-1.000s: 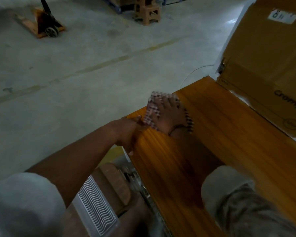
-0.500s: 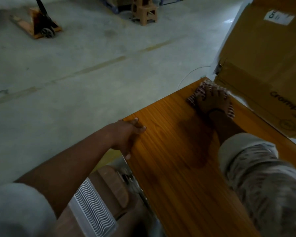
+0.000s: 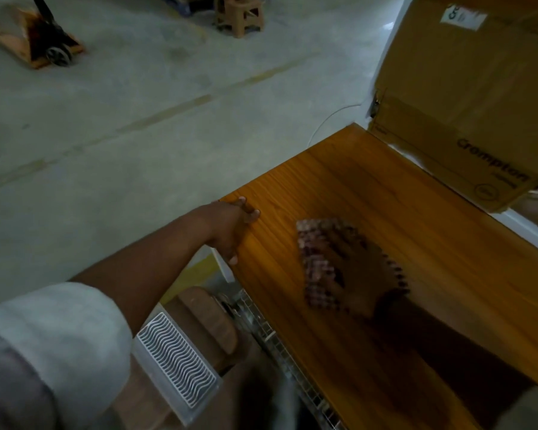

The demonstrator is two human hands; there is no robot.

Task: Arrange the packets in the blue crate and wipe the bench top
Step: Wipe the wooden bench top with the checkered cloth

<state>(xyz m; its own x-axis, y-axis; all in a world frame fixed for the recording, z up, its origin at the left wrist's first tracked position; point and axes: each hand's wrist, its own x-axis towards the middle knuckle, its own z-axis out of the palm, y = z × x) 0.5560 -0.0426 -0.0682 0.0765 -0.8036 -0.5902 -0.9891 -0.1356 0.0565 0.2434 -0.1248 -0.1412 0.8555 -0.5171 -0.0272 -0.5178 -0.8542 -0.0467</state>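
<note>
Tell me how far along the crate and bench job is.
Done: nothing I can confirm; no blue crate or packets are in view. In hand: wiping; the right hand presses a checked cloth on the bench top, motion-blurred, while the left hand rests on its corner. Left: probably more bench; no sign shows which parts are wiped.

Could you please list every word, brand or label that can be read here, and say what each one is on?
"Crompton": dark print on the side of the cardboard box.
Small line under that word, and the round mark: too blurred to read.
White label near the box's top: blurred and cut off, not readable.
</note>
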